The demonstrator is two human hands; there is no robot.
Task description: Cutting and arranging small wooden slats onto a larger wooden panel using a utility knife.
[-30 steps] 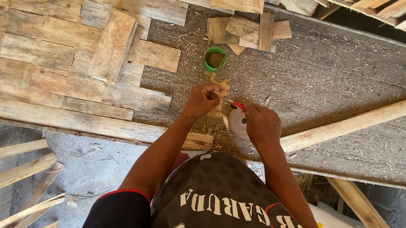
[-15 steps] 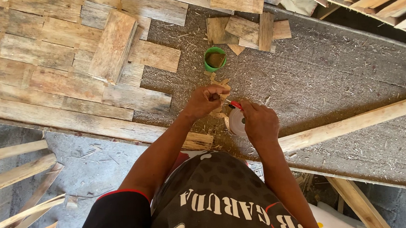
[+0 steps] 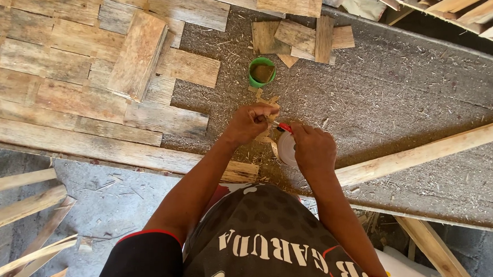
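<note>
Near the middle of the gray workbench (image 3: 412, 85), in the head view, we see two bare hands close together. Our left hand (image 3: 249, 123) is curled shut around a small piece of light wood (image 3: 267, 102). The wood pokes up past the fingers, and small wood bits (image 3: 266, 137) lie just below the hand. Our right hand (image 3: 313, 149) is closed too. It holds a small red tool (image 3: 283, 127) whose tip points at the left hand. We cannot tell what kind of tool it is. A round white container (image 3: 286, 149) sits under the right hand, touching it. Part of the container is hidden by the fingers.

A green cup (image 3: 262, 72) stands a little farther from us than the hands, toward the far edge of the workbench. It has brown stuff inside. Short flat wood pieces (image 3: 300, 37) lie just past the cup, near the far edge. Old wood planks (image 3: 57, 69) cover the left side of the workbench, and one short board (image 3: 138, 54) lies tilted on top of them. A long pale wood strip (image 3: 427, 152) lies across the right side, and its near end reaches the right wrist. Sawdust and chips are spread over the gray top. Loose wood sticks (image 3: 19, 201) rest on the ground at the lower left.
</note>
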